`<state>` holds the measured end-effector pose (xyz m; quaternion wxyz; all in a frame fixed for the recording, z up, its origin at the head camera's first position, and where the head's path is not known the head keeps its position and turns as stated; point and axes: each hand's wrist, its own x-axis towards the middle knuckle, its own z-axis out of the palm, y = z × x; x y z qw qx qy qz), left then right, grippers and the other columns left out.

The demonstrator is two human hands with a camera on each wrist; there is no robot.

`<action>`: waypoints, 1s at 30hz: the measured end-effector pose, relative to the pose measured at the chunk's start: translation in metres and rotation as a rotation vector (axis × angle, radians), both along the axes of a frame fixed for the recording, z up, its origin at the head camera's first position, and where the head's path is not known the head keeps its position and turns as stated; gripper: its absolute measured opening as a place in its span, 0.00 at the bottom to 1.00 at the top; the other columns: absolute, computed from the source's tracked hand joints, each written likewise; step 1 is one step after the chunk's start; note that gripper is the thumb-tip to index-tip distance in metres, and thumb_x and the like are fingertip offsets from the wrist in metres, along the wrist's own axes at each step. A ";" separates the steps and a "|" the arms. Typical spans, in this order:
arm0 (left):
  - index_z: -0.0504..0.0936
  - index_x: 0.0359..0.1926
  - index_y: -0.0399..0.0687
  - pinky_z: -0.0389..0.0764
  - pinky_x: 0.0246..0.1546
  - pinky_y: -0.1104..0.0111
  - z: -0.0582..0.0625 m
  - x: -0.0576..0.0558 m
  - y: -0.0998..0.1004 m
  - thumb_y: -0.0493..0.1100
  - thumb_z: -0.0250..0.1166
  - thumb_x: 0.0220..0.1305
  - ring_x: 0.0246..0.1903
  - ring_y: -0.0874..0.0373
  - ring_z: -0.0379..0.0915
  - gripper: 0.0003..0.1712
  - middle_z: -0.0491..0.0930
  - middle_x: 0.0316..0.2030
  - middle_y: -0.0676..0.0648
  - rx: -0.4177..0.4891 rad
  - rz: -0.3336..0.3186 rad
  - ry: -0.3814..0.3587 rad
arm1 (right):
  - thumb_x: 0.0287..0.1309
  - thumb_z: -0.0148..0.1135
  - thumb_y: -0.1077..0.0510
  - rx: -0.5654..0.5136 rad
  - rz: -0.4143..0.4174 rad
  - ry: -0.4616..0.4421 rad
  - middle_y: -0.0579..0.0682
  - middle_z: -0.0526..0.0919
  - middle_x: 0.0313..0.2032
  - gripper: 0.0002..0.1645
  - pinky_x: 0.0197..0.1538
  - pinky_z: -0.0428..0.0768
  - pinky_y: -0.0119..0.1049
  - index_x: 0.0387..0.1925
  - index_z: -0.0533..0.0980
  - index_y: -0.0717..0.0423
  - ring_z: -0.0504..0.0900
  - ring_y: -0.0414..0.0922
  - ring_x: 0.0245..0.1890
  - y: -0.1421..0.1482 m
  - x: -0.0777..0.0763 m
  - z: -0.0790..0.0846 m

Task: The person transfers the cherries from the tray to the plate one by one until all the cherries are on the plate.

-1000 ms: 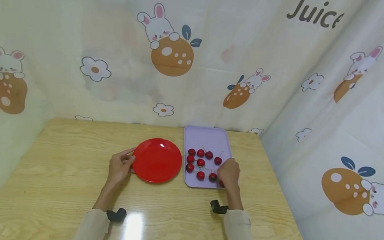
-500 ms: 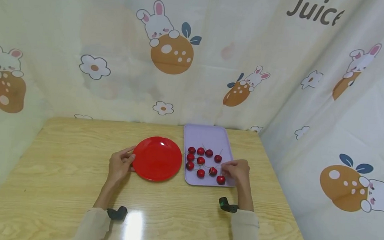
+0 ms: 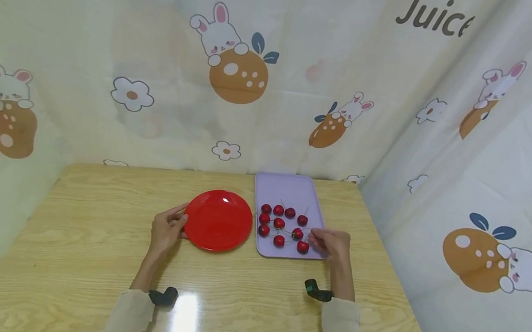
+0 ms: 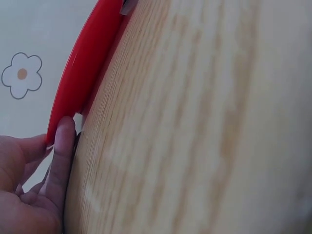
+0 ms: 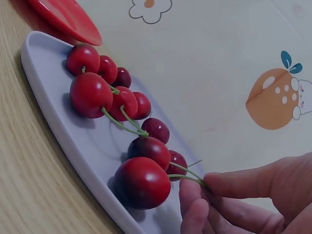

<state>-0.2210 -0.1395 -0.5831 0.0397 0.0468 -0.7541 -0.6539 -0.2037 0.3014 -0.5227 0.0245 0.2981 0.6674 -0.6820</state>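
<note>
My left hand [image 3: 165, 231] holds the left rim of a round red plate [image 3: 218, 222], thumb and fingers at its edge; in the left wrist view the fingertips [image 4: 65, 131] lie right at the red rim. My right hand [image 3: 334, 244] is over the right front of a lilac tray [image 3: 286, 189]. In the right wrist view its thumb and fingers pinch the joined green stems [image 5: 187, 177] of a pair of cherries. The nearer cherry [image 5: 143, 183] of the pair sits close over the tray, and the other cherry [image 5: 150, 152] is just behind it.
Several more red cherries [image 3: 279, 223] with thin stems lie grouped in the tray's front and left part. The tray stands just right of the plate on the wooden table [image 3: 233, 297]. A printed curtain [image 3: 163, 51] rises behind the table and along its sides.
My right hand has moved right, uncovering the tray's front right corner, and now pinches the stems there. The front cherry has shifted slightly left. My left hand and the plate have stayed put.
</note>
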 end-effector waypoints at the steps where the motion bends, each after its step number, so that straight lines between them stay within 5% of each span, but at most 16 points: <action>1: 0.81 0.72 0.39 0.93 0.27 0.73 0.000 0.000 0.000 0.31 0.62 0.80 0.27 0.71 0.83 0.24 0.84 0.51 0.25 0.008 -0.003 0.000 | 0.66 0.74 0.68 -0.018 -0.016 0.000 0.49 0.91 0.24 0.08 0.32 0.91 0.25 0.44 0.90 0.68 0.90 0.39 0.25 0.000 0.001 0.000; 8: 0.81 0.72 0.39 0.93 0.27 0.72 -0.003 0.000 -0.001 0.31 0.63 0.79 0.26 0.69 0.83 0.24 0.83 0.51 0.26 0.047 -0.004 0.000 | 0.67 0.73 0.67 -0.085 -0.061 0.024 0.47 0.92 0.25 0.03 0.32 0.91 0.26 0.38 0.91 0.62 0.90 0.38 0.25 0.003 0.005 -0.003; 18: 0.81 0.72 0.39 0.93 0.27 0.72 -0.006 -0.001 0.000 0.32 0.63 0.79 0.26 0.69 0.84 0.24 0.84 0.51 0.26 0.047 0.001 0.002 | 0.68 0.74 0.66 -0.187 -0.126 0.017 0.46 0.92 0.25 0.09 0.32 0.90 0.24 0.30 0.91 0.54 0.89 0.37 0.25 0.011 0.003 -0.006; 30: 0.80 0.73 0.39 0.94 0.28 0.70 -0.009 0.000 -0.002 0.31 0.62 0.80 0.27 0.67 0.86 0.24 0.85 0.53 0.23 0.063 -0.022 0.030 | 0.68 0.75 0.64 -0.248 -0.189 0.025 0.48 0.92 0.27 0.05 0.39 0.94 0.27 0.33 0.91 0.55 0.91 0.39 0.29 0.007 0.002 -0.009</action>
